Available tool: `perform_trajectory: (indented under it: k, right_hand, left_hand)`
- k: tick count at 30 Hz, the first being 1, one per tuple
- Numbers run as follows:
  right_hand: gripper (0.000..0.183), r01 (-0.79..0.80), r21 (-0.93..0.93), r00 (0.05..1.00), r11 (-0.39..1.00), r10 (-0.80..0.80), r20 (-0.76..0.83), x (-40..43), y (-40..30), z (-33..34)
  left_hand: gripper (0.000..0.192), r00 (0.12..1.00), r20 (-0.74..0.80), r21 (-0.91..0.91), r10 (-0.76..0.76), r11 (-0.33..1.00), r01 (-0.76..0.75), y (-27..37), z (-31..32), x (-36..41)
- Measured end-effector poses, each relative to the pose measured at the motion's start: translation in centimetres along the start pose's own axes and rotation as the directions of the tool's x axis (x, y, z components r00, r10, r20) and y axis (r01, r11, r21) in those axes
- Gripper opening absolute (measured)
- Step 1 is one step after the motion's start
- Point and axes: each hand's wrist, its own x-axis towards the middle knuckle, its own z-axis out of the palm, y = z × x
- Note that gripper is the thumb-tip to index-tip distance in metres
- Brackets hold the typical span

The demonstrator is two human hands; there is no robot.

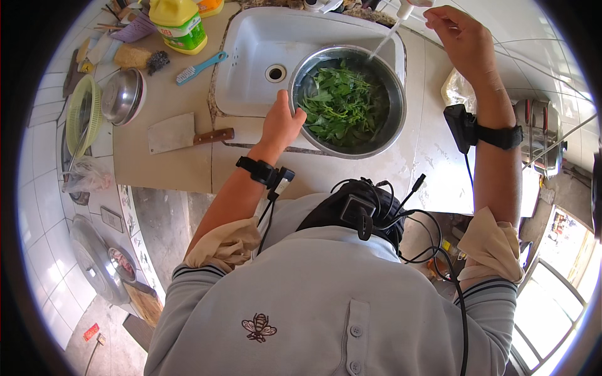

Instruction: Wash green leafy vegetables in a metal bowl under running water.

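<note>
A stainless steel basin (400,117) of water and green leafy vegetables (341,101) rests over the right part of the sink (254,42) and its front edge. My left hand (282,122) grips the basin's left rim, its thumb over the edge and part of the fingers hidden. Water streams from a white faucet (405,9) into the basin near its back rim. Just right of that faucet, my right hand (463,44) is raised with curled fingers. Whether its fingertips touch the faucet is not clear.
Left of the sink lie a cleaver (174,134) and a blue-handled brush (200,68). Behind them stands a yellow jug (176,26). Metal bowls (123,96) and a yellow-green basket (83,113) are farther left. A plastic bag (458,89) lies near my right forearm. Cables hang at my waist.
</note>
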Motion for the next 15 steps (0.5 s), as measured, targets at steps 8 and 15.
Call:
perform_trajectory:
  k: [8, 15]
  right_hand:
    - [0.009, 0.006, 0.006, 0.995, 1.000, -0.005, -0.099, 0.8, -4.2, -0.2]
    - [0.019, -0.046, -0.047, 0.975, 0.998, 0.035, -0.217, 1.3, -3.0, -0.1]
  left_hand:
    - [0.029, 1.000, -0.013, 0.012, -0.027, 1.000, 0.027, -0.5, 0.0, 0.0]
    - [0.029, 0.999, -0.016, 0.022, -0.040, 0.999, 0.040, -0.3, 0.1, 0.1]
